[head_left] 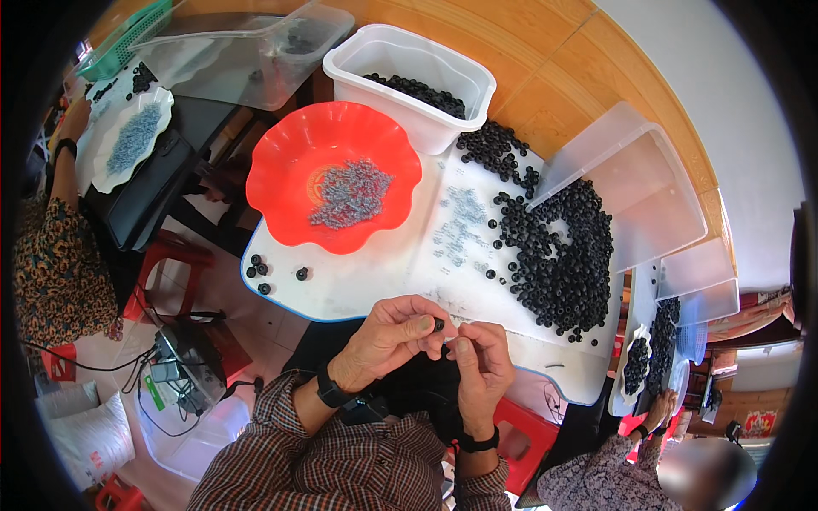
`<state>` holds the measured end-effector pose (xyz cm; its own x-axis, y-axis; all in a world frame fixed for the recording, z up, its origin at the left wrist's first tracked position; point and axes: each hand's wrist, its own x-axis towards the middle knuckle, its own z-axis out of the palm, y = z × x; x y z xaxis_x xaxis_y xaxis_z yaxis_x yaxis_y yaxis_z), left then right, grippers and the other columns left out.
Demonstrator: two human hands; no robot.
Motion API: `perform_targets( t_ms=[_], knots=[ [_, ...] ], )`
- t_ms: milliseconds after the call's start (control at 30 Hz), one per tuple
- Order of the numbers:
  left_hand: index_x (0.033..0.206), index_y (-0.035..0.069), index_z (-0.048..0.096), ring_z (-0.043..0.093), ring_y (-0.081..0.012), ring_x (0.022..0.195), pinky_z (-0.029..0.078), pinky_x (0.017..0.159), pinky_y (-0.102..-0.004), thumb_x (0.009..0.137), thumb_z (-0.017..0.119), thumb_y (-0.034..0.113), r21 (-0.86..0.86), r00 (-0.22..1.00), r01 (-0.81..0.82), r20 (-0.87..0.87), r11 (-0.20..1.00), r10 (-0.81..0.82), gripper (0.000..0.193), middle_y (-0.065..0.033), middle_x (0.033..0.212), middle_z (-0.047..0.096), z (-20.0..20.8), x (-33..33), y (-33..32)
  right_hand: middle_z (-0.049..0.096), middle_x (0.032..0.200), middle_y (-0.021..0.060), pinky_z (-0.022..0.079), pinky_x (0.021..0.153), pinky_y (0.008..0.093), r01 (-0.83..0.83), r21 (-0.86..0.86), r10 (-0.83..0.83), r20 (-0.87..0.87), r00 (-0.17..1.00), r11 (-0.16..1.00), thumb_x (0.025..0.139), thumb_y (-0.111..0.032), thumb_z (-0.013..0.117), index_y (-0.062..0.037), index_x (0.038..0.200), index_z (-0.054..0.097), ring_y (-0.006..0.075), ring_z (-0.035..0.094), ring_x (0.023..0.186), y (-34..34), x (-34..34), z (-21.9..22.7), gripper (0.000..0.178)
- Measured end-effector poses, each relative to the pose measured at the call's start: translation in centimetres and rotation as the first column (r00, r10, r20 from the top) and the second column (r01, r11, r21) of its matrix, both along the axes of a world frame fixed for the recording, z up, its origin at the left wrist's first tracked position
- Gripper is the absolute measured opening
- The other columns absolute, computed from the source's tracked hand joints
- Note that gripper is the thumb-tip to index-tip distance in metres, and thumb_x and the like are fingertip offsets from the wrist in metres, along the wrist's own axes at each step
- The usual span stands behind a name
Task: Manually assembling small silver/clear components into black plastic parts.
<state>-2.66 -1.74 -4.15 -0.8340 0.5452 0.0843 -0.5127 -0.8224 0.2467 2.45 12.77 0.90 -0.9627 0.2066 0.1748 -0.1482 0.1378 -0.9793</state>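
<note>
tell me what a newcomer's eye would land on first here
The bright red, scalloped plastic bowl jumps out first, left of centre on the white, blue-edged table, with thin grey pieces piled inside. Next comes the wide heap of small, round black parts on the table's right side. Then, at the near edge, the left hand pinches a small black piece close to the right hand.
</note>
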Motion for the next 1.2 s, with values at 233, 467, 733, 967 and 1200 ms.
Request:
perform_targets(
  t_ms=[233,467,733,967,1200],
  knots=[
    [0.111,-0.005,0.062,0.067,-0.0174,0.075,0.060,0.068,-0.0301,0.092,0.064,0.008,-0.003,0.999,-0.041,0.010,0.999,0.041,0.023,-0.0175,0.099,0.067,0.2,0.1,0.1,0.056,0.102,0.0089,0.051,0.065,0.0238,-0.002,0.043,0.003,-0.011,1.000,0.999,0.092,0.000,0.060,0.0035,0.105,0.062,0.0123,0.060,0.079,-0.1,-0.1,0.9,0.014],
    [0.105,-0.003,0.065,0.063,-0.0095,0.067,0.054,0.061,-0.0221,0.082,0.074,0.001,-0.571,0.973,-0.215,-0.191,0.792,0.126,0.024,-0.0079,0.086,0.068,1.3,0.7,0.4,0.057,0.101,0.0081,0.050,0.066,0.0219,-0.048,-0.015,0.047,-0.007,0.999,0.999,0.090,0.002,0.062,0.0024,0.105,0.063,0.0114,0.060,0.077,0.0,-0.1,0.8,0.015],
    [0.110,-0.003,0.066,0.062,-0.0066,0.072,0.051,0.063,-0.0191,0.083,0.074,0.003,-0.605,0.962,-0.236,-0.256,0.760,0.095,0.029,-0.0050,0.085,0.068,2.8,0.8,0.7,0.057,0.097,0.0060,0.048,0.064,0.0211,-0.015,-0.054,0.017,0.036,0.999,0.998,0.092,0.000,0.061,0.0032,0.102,0.063,0.0091,0.057,0.073,0.6,-0.5,0.2,0.011],
    [0.114,-0.001,0.065,0.061,-0.0054,0.079,0.050,0.069,-0.0190,0.085,0.072,0.003,-0.611,0.945,-0.285,-0.307,0.738,0.111,0.029,-0.0041,0.089,0.068,3.1,0.5,0.4,0.057,0.096,0.0053,0.049,0.064,0.0206,-0.083,0.004,0.083,0.067,0.994,0.997,0.093,-0.001,0.060,0.0040,0.104,0.062,0.0089,0.059,0.074,0.7,-1.0,0.6,0.012],
    [0.117,-0.003,0.062,0.062,-0.0083,0.074,0.052,0.068,-0.0211,0.089,0.066,0.000,-0.557,0.950,-0.312,-0.206,0.770,0.235,0.029,-0.0049,0.089,0.066,1.7,0.3,0.6,0.065,0.087,0.0077,0.050,0.058,0.0199,-0.077,0.055,0.069,0.146,0.987,0.995,0.095,-0.004,0.058,0.0039,0.104,0.062,0.0098,0.063,0.068,1.2,-2.3,1.8,0.013]
  ],
)
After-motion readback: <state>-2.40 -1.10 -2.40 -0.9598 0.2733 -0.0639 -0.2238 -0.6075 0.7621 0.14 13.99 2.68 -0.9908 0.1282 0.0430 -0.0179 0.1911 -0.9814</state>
